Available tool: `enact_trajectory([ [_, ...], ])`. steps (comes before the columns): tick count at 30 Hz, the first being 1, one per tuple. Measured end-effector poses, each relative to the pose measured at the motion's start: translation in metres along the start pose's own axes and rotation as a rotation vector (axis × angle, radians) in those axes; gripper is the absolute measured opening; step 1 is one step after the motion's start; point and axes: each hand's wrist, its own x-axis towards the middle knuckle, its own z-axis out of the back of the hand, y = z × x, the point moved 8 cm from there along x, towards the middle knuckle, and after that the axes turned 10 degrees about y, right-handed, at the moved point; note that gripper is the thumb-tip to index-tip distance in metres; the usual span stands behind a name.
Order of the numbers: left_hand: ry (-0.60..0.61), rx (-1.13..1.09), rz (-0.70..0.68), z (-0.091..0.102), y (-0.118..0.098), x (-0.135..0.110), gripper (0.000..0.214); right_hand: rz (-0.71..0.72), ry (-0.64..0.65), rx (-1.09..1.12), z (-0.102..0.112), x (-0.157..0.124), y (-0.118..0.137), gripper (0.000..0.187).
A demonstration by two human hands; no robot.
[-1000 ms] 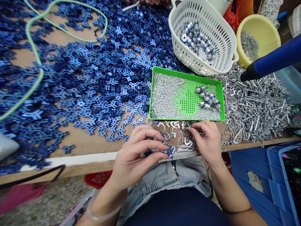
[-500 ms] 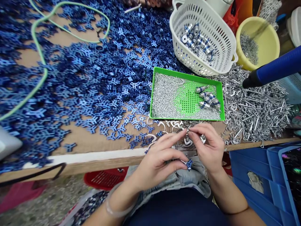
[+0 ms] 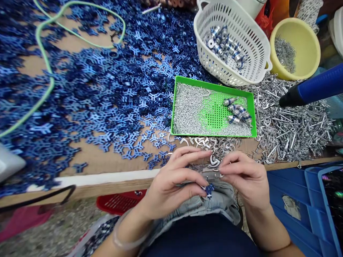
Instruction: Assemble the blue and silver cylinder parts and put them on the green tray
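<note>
Between thumb and forefinger, my left hand (image 3: pixel 178 180) pinches a small blue star-shaped metal part (image 3: pixel 209 190) with silvery bits on it, above my lap at the table's edge. To its right, my right hand (image 3: pixel 244 176) is closed in a pinch on a tiny silvery piece (image 3: pixel 221 175), too small to name. A gap separates the two hands. Silver C-shaped clips (image 3: pixel 214 160) lie on the table just beyond them. Past these stands a green tray (image 3: pixel 214 135) with many small silver pins (image 3: pixel 186 110) and several blue-and-silver cylinders (image 3: pixel 237 111).
Blue three-armed parts (image 3: pixel 120 92) cover the left of the table, with a pale green cord (image 3: pixel 50 67) across them. A white basket (image 3: pixel 254 53) and yellow bowl (image 3: pixel 308 53) stand behind. A blue screwdriver-like tool (image 3: pixel 318 87) hangs over silver rods (image 3: pixel 292 128). Blue crates (image 3: pixel 289 182) sit at right.
My right hand has moved right and down toward me, away from my left fingertips. My left hand has shifted slightly left and down, still pinching the blue part.
</note>
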Motion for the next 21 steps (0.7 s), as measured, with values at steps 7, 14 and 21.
enact_trajectory([
  [7, 0.001, -0.001, -0.035, 0.0, -0.003, 0.0, 0.006, -0.026, 0.122, 0.182, -0.011, -0.002, -0.005, 0.028],
  [14, -0.016, 0.037, -0.04, 0.0, -0.004, 0.0, 0.006, -0.165, 0.181, 0.41, -0.026, 0.001, -0.031, 0.024],
  [21, -0.156, 0.049, -0.007, 0.023, 0.006, -0.015, 0.003, -0.229, -0.071, 0.232, 0.007, -0.003, -0.038, 0.015],
])
